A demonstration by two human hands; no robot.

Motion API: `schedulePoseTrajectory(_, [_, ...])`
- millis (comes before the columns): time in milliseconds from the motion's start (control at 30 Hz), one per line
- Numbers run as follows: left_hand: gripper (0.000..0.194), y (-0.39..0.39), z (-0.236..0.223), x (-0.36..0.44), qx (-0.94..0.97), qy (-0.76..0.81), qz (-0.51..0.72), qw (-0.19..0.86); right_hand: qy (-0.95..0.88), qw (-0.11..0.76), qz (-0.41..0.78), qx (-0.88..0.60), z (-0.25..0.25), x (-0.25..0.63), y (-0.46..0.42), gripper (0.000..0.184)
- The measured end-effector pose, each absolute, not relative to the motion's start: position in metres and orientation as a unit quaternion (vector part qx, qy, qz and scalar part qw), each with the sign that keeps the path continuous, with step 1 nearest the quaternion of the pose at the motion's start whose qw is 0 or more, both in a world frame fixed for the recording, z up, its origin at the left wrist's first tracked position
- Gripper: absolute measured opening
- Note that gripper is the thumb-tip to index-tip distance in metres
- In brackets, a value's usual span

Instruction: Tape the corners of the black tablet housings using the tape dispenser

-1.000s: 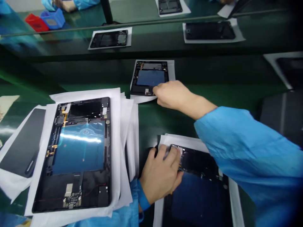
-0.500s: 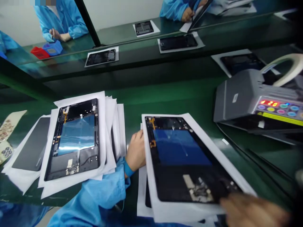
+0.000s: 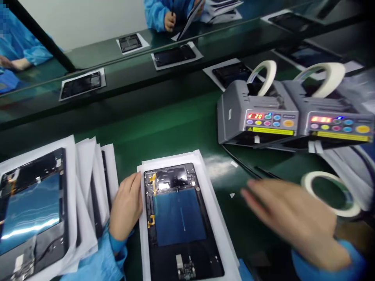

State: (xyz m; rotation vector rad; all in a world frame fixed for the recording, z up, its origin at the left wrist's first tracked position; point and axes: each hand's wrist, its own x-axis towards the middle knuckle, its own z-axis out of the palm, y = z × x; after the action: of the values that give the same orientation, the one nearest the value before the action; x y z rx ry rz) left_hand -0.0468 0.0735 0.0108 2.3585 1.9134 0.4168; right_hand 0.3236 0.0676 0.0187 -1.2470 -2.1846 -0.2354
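My left hand (image 3: pixel 126 208) rests against the left edge of an opened tablet (image 3: pixel 180 216) on white sheets, its fingers stretched along that edge and their tips partly hidden. The tablet lies flat, showing a blue battery area, orange flex cables and a small circuit board. My right hand (image 3: pixel 290 218), smeared by motion, is off to the right of the tablet, in front of the tape dispensers. Its fingers are stretched out and nothing shows in them. To the left is a stack of white sheets (image 3: pixel 83 171) with another opened tablet (image 3: pixel 32 210) on top.
Two grey tape dispensers (image 3: pixel 259 113) with lit displays stand side by side at the right. A roll of tape (image 3: pixel 331 193) lies in front of them, and cables (image 3: pixel 243 166) run nearby. Behind a ledge, more tablets (image 3: pixel 174 56) lie on sheets. A co-worker's hand (image 3: pixel 170 20) is farther back.
The tablet on its sheets has been lowered flat. My right hand has let go of its lower right corner and moved up to the right. The view has swung right, showing the second dispenser.
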Motion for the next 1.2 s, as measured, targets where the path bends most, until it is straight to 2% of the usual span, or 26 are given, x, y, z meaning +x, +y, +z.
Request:
schedulePoseTrajectory(33, [0.048, 0.073, 0.011, -0.047, 0.779, 0.616, 0.119, 0.027, -0.802, 0.278, -0.17, -0.5, 0.018, 0.337, 0.09, 0.06])
schedulePoseTrajectory(100, [0.049, 0.073, 0.013, -0.047, 0.792, 0.602, 0.102, 0.008, -0.78, 0.259, -0.233, -0.521, 0.013, 0.355, 0.127, 0.066])
schedulePoseTrajectory(200, [0.046, 0.073, 0.018, -0.046, 0.804, 0.583, 0.119, -0.016, -0.772, 0.248, -0.25, -0.529, 0.004, 0.366, 0.155, 0.055])
schedulePoseTrajectory(300, [0.042, 0.074, 0.026, -0.043, 0.801, 0.566, 0.19, -0.045, -0.772, 0.247, -0.27, -0.519, -0.001, 0.369, 0.16, 0.041])
schedulePoseTrajectory(433, [0.036, 0.072, 0.041, -0.028, 0.823, 0.514, 0.237, -0.053, -0.79, 0.247, -0.282, -0.485, 0.005, 0.368, 0.157, 0.031])
schedulePoseTrajectory(600, [0.018, 0.079, 0.052, 0.014, 0.877, 0.446, 0.178, 0.024, -0.826, 0.262, -0.201, -0.457, 0.028, 0.34, 0.144, 0.042])
schedulePoseTrajectory(800, [0.02, 0.098, 0.036, 0.051, 0.87, 0.476, 0.107, 0.072, -0.908, 0.3, -0.01, -0.294, 0.017, 0.28, 0.134, 0.02])
schedulePoseTrajectory(967, [0.019, 0.103, 0.023, 0.058, 0.854, 0.497, 0.134, 0.075, -0.905, 0.308, 0.007, -0.291, -0.012, 0.257, 0.142, 0.011])
schedulePoseTrajectory(1200, [0.02, 0.102, 0.017, 0.058, 0.847, 0.497, 0.157, 0.109, -0.903, 0.31, 0.029, -0.294, -0.013, 0.256, 0.144, 0.009])
